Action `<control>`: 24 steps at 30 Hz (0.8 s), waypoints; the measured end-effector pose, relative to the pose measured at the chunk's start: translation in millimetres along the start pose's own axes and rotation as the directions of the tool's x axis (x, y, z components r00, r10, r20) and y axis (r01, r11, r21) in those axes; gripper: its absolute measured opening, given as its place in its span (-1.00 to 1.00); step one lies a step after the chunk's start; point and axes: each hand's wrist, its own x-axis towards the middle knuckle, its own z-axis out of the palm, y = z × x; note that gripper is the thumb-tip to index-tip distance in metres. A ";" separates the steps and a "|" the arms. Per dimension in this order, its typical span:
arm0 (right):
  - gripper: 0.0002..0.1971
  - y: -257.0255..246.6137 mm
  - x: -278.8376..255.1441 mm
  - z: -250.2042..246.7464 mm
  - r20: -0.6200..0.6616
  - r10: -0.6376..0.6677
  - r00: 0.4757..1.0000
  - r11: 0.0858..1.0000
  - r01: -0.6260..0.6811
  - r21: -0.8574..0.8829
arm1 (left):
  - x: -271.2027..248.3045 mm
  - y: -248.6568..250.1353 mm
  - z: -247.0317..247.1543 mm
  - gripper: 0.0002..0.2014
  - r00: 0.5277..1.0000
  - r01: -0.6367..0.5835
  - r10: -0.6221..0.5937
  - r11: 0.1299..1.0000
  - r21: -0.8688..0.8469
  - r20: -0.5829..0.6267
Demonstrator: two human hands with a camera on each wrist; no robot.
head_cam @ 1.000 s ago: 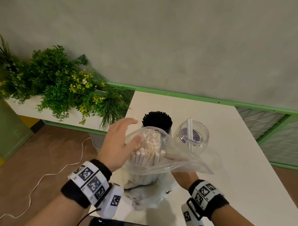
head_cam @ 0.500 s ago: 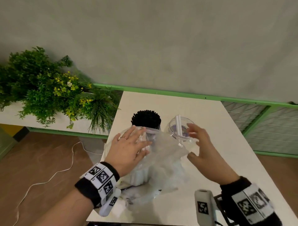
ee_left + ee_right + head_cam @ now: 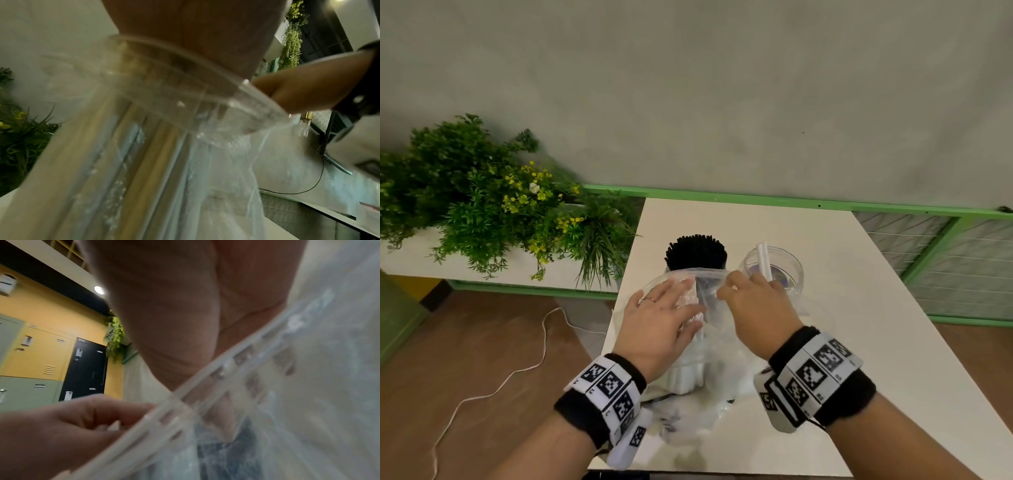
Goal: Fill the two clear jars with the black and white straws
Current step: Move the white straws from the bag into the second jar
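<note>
Now 2 hands on bag of white straws.
Left hand flat, fingers straight; right hand pinches bag rim; clear jar at 1 o'clock.

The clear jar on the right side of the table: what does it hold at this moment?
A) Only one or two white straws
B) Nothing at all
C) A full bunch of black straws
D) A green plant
A: in the head view the right clear jar shows only a thin white straw leaning inside it, while the black straws stand packed in the jar to its left.
</note>
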 end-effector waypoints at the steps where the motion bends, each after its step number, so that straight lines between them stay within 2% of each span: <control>1: -0.55 2.4 3.0 6.3 -0.006 -0.006 1.000 0.999 0.006 0.044 | -1.0 0.3 -1.2 -0.50 1.000 -0.004 0.004 1.000 -0.005 -0.014; 4: -0.35 5.0 11.3 22.8 -0.017 0.020 1.000 0.974 -0.016 0.226 | -2.7 -0.2 -4.8 -0.56 0.998 -0.007 0.005 0.999 -0.038 -0.056; 6: -0.28 7.1 13.8 30.7 -0.069 0.064 0.996 0.938 -0.037 0.346 | -3.0 -1.4 -5.2 -0.56 0.997 0.005 -0.007 1.000 -0.024 -0.074; 8: -0.36 8.7 14.5 38.3 -0.118 0.101 0.988 0.918 -0.047 0.394 | -3.0 -1.9 -3.6 -0.51 0.998 0.027 -0.027 1.000 0.008 -0.060; 11: -0.58 10.5 19.7 46.2 -0.118 0.099 0.988 0.869 -0.029 0.493 | -1.4 -1.5 -3.6 -0.36 0.998 0.066 -0.065 0.998 0.023 -0.024; 13: -0.61 11.6 24.3 49.3 -0.165 0.108 0.980 0.821 0.006 0.570 | -0.4 -1.6 -4.2 -0.26 0.996 0.086 -0.086 0.996 0.025 -0.011; 15: -0.60 13.7 28.5 53.8 -0.202 0.130 0.971 0.730 0.044 0.682 | 0.5 -2.7 -3.3 -0.20 0.995 0.100 -0.099 0.995 0.011 -0.027; 19: -0.56 12.9 34.1 61.1 -0.122 0.184 0.975 0.342 0.053 0.938 | 0.5 -3.3 -2.9 -0.11 0.991 0.116 -0.116 0.993 0.007 -0.060; 20: -0.55 13.5 35.5 61.3 -0.090 0.191 0.977 0.299 0.029 0.954 | 0.6 -3.3 -2.8 -0.10 0.990 0.124 -0.124 0.992 0.007 -0.061; 22: -0.59 13.1 38.6 61.0 -0.040 0.182 0.983 0.283 -0.013 0.959 | 1.6 -3.2 -2.2 -0.07 0.988 0.142 -0.142 0.990 -0.001 -0.059; 24: -0.72 10.5 41.4 60.8 -0.039 0.168 0.985 0.247 -0.004 0.969 | 2.4 -3.0 -1.4 -0.05 0.987 0.153 -0.153 0.988 -0.003 -0.054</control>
